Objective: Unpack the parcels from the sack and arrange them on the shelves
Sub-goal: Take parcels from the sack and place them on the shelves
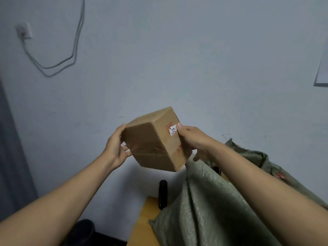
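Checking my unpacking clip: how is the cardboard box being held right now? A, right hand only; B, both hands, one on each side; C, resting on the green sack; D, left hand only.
B: the left hand and right hand grip opposite sides of the cardboard box, which is up in the air above the green sack.

Plain brown cardboard on the parcel (152, 139), matt, a little scuffed, with a strip of glossy clear tape across the near face and a white paper label (173, 130) beside faded red stamp marks. Coarse woven plastic on the green sack (209, 201), faintly shiny along the folds, frayed at the open edge. Smooth yellowish wood on the table (143, 221). Matt painted wall (195, 59), lightly marked; smooth plastic-coated cable (74, 50) and socket (24, 31)
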